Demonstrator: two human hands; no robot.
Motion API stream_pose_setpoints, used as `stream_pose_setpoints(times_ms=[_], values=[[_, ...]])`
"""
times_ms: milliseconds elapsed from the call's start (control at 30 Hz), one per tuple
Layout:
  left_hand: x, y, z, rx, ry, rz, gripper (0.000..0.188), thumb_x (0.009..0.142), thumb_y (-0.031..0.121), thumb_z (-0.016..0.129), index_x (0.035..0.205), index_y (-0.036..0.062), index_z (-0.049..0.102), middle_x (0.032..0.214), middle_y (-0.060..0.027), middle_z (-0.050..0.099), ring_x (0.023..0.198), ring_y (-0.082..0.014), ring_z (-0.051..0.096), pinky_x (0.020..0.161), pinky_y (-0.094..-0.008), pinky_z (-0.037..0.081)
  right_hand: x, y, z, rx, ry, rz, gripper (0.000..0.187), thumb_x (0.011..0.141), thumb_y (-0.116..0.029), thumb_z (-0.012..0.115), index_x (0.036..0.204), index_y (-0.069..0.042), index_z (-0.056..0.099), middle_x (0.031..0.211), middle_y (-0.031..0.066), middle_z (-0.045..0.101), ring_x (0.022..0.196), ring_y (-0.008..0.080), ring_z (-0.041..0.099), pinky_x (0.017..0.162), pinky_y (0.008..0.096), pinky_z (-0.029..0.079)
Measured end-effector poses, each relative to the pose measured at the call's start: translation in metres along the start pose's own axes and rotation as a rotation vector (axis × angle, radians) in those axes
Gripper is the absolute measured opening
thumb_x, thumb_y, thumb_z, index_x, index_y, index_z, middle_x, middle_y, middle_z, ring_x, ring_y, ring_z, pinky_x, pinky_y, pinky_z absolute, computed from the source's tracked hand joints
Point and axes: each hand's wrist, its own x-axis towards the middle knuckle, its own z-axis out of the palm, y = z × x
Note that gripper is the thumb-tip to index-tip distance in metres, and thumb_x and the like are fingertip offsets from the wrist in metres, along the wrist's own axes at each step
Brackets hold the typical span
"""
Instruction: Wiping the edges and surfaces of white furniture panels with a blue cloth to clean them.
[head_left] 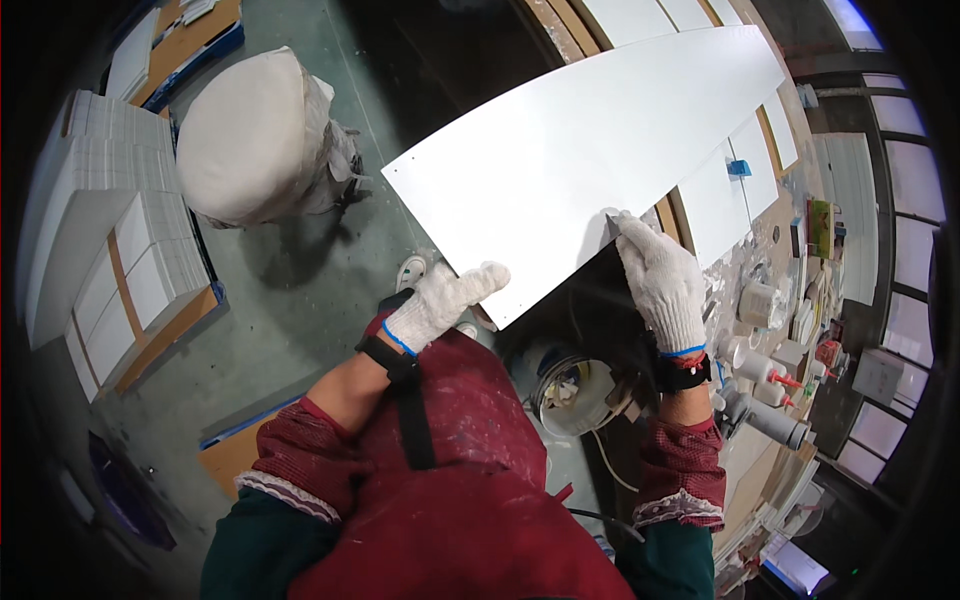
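A long white panel (580, 130) lies slantwise in front of me, its far end across a workbench and its near end jutting toward my body. My left hand (445, 300), in a white knit glove, grips the panel's near edge at the corner, thumb on top. At the panel's right edge, my gloved right hand (660, 278) is closed around a small dark flat blade, like a scraper (611, 229). Its tip touches or nearly touches the white surface; most of it is hidden by the fingers.
More white boards (715, 200) lie on the bench, one bearing a blue clip-like piece (739, 168). Bottles with red tips (775, 380) stand at right. Below the panel is a bucket (575, 395). A cloth-covered stool (255, 140) and stacked white panels (120, 240) stand left.
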Motion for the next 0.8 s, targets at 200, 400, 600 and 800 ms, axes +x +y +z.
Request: stream_pose_setpoints(times_ms=[200,400,600,800], values=[[0.003,-0.007,-0.002,-0.027,-0.014,-0.028,0.055,0.09,0.039,0.064,0.126,-0.0012,0.053,0.109,-0.008,0.062,0.099,-0.0165,0.058,0.087,-0.0311,0.048,-0.013,-0.017,0.003,-0.004,-0.098,0.04,0.021,0.094,-0.026,0.053,0.108,-0.016,0.065,0.067,0.0199,0.059,0.064,0.0385,0.062,0.055,0.0466,0.048],[0.003,-0.004,-0.002,-0.031,-0.024,-0.003,0.054,0.09,0.038,0.064,0.125,-0.0018,0.053,0.11,-0.0081,0.062,0.099,-0.016,0.059,0.085,-0.0307,0.048,-0.036,-0.041,0.003,0.012,-0.209,0.005,0.029,0.093,-0.026,0.053,0.121,-0.023,0.056,0.071,0.0173,0.059,0.061,0.0386,0.062,0.052,0.0467,0.048],[0.003,-0.005,-0.001,-0.013,-0.005,0.054,0.049,0.091,0.034,0.064,0.122,-0.0024,0.055,0.105,-0.0084,0.064,0.094,-0.0157,0.061,0.082,-0.0303,0.049,-0.052,-0.052,-0.012,0.128,-0.382,-0.132,0.028,0.09,-0.026,0.056,0.118,-0.028,0.059,0.073,0.0119,0.058,0.059,0.0324,0.061,0.05,0.0417,0.048],[0.0,-0.002,-0.005,-0.071,-0.035,-0.008,0.05,0.091,0.032,0.064,0.124,-0.003,0.053,0.102,-0.0088,0.065,0.089,-0.0159,0.063,0.079,-0.0301,0.051,-0.025,0.0,-0.028,0.324,-0.349,-0.134,0.037,0.086,-0.014,0.063,0.123,-0.018,0.06,0.088,0.01,0.064,0.071,0.0257,0.061,0.061,0.0358,0.05]])
